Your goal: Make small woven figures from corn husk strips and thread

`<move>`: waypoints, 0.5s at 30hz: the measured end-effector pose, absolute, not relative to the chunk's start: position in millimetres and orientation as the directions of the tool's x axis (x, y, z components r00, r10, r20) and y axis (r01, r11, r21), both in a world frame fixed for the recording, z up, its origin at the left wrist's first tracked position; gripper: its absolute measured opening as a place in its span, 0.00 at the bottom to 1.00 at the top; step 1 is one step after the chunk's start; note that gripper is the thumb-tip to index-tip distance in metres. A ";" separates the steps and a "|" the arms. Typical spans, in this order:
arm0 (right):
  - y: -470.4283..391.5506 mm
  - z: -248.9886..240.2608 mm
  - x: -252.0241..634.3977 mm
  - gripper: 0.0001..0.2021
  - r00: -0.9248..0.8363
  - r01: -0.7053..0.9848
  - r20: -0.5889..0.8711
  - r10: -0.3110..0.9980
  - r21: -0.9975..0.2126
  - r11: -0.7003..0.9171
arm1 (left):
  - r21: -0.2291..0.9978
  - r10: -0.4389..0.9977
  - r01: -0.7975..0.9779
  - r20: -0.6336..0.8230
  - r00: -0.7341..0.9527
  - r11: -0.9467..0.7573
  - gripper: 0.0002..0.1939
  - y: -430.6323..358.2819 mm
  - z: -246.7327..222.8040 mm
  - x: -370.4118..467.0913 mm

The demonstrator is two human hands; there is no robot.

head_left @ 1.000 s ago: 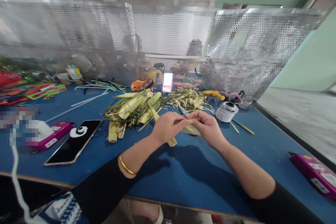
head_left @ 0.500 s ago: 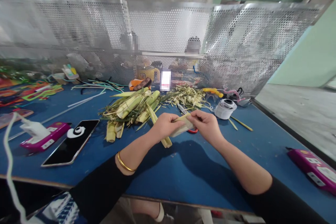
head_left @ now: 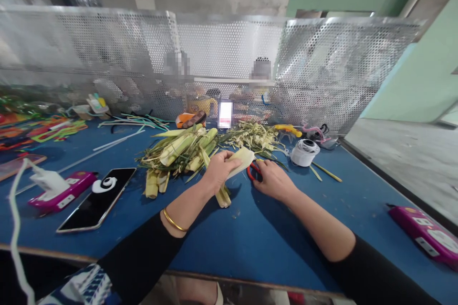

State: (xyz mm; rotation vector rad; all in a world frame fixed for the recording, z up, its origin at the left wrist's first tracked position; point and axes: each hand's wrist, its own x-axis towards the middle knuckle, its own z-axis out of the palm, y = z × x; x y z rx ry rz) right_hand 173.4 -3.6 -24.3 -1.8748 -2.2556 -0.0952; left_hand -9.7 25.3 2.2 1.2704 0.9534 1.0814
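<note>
A pale folded husk piece (head_left: 242, 158) is pinched between the thumb and fingers of my left hand (head_left: 219, 171), above the blue table. My right hand (head_left: 272, 178) is on the red-handled scissors (head_left: 251, 171), its fingers curled at the handles; the blades are mostly hidden. Left of my hands lies a pile of green and yellowish husks (head_left: 179, 150), and one loose husk stalk (head_left: 223, 196) sticks out below my left hand. Shredded husk scraps (head_left: 254, 137) lie just beyond both hands.
A white roll of string (head_left: 304, 153) stands right of the scraps. On the left are a black phone (head_left: 98, 202) and a purple power strip (head_left: 67, 193); another purple power strip (head_left: 422, 233) sits far right. A perforated metal screen (head_left: 229, 47) borders the table's back.
My right hand has let go of the husk piece and moved down onto the red scissor handles. My left hand keeps the husk. The view has tilted slightly upward.
</note>
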 end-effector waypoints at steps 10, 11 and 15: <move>9.0 -20.9 183.7 0.18 -0.004 0.989 0.081 0.997 -0.147 0.016 | 0.959 0.955 -0.257 -0.043 0.292 0.122 0.07 25.5 3.6 -9.6; 10.1 -19.8 186.8 0.21 -0.006 0.987 0.072 0.997 -0.158 0.018 | 0.953 0.955 -0.270 -0.054 0.293 0.137 0.07 26.4 3.8 -9.7; 13.5 -19.5 203.1 0.29 0.067 0.946 0.022 0.997 -0.319 -0.057 | 0.933 0.960 -0.313 -0.097 0.261 0.179 0.07 33.3 2.4 -11.0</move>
